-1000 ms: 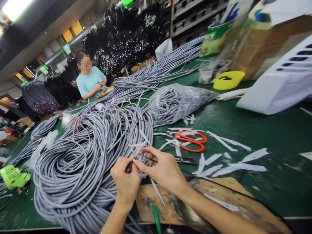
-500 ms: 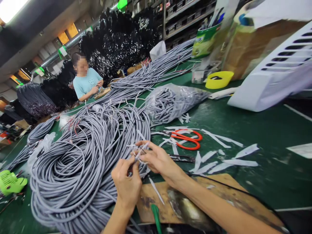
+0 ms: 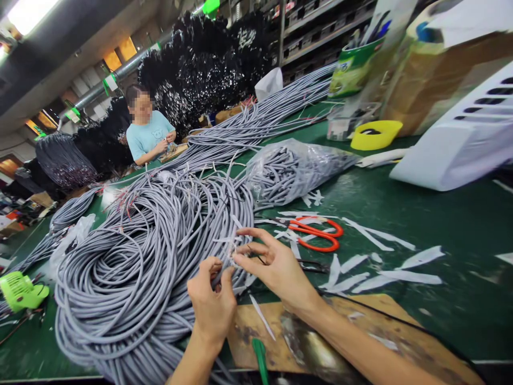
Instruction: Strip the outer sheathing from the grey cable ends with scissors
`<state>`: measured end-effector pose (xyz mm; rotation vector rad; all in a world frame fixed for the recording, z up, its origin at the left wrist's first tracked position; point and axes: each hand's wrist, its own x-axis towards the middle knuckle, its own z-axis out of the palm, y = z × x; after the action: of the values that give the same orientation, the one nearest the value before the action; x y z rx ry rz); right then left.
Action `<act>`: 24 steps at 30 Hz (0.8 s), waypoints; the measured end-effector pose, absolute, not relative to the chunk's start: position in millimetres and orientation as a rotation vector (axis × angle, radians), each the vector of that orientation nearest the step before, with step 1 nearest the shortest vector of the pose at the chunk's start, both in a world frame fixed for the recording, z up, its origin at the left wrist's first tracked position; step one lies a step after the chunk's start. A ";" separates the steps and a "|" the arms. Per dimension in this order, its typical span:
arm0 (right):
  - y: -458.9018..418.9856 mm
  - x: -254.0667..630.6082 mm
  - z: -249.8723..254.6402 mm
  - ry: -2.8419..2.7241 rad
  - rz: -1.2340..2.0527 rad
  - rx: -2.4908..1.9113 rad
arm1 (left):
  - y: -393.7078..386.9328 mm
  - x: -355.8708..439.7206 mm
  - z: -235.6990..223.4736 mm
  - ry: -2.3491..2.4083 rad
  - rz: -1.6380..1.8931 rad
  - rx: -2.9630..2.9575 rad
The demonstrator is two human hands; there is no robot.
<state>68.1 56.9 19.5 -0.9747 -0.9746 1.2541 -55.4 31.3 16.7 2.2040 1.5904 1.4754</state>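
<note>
Grey cables (image 3: pixel 132 315) are lying left of the red scissors (image 3: pixel 315 230), where the left hand (image 3: pixel 211 299) is curling, the right hand (image 3: pixel 276 267) is bending, I cannot tell whether either is pinching, and tugging could be tangling the loops.

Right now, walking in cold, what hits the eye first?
The huge coil of gray cable spread across the left and middle of the green table. Next, the orange-handled scissors among white strips, right of the coil. Then the bare left hand and right hand, close together by the coil's right edge.
</note>
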 end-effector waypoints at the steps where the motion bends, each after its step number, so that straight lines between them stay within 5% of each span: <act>1: 56.3 68.1 20.1 -0.983 1.242 -0.967 | 31.1 -55.5 17.1 1.583 1.460 2.236; 11: 39.5 78.5 26.5 -1.023 1.446 -0.502 | 32.5 -57.4 21.9 1.428 1.327 2.285; 17: 49.4 84.5 27.5 -0.690 1.332 -0.604 | 34.1 -70.3 27.6 1.151 1.245 1.702; 24: 50.3 68.1 26.0 -1.074 1.821 -0.349 | 30.0 -79.1 34.6 0.748 1.103 1.445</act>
<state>68.1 50.3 26.0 -0.3488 -1.0743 1.8212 -79.1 30.0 34.6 1.4446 0.7477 1.1029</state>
